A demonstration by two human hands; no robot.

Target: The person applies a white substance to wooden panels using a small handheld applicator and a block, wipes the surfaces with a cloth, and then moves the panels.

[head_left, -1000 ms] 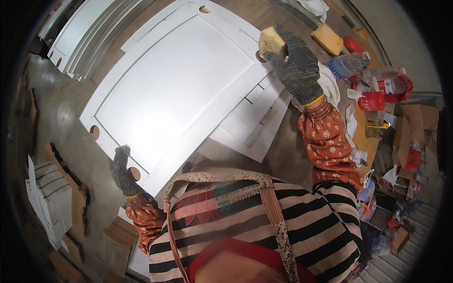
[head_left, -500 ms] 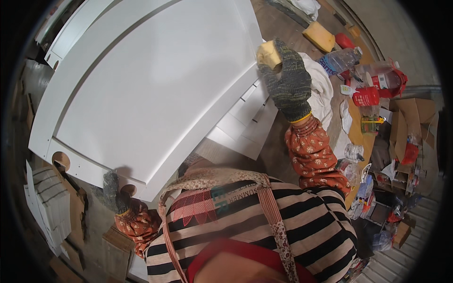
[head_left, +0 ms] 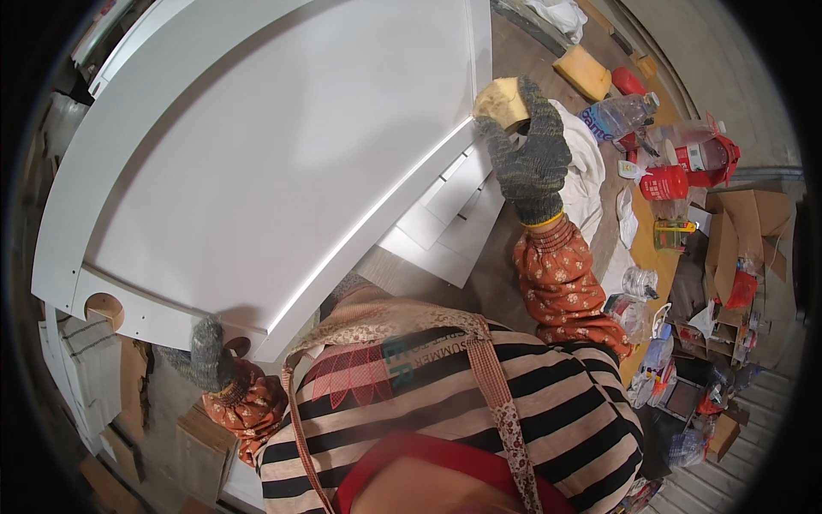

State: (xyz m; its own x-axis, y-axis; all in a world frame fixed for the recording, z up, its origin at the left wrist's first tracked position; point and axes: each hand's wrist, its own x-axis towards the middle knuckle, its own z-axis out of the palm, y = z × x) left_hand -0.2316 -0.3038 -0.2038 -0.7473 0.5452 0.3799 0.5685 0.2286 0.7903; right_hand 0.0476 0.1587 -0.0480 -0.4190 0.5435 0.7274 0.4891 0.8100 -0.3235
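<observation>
The white panel (head_left: 257, 154) now looms larger, upper left (likely being repositioned); left hand (head_left: 205, 358) clasps its edge, right hand (head_left: 531, 154) clutches a sponge (head_left: 502, 101).

Wooden table (head_left: 522, 53) — yellow sponge (head_left: 582, 73) on it, clear bottle (head_left: 629, 114) nr sponge, white cloth (head_left: 582, 171) & red container (head_left: 664, 183) btwn sponge and person — white bundle (head_left: 563, 17) beyond sponge.
</observation>
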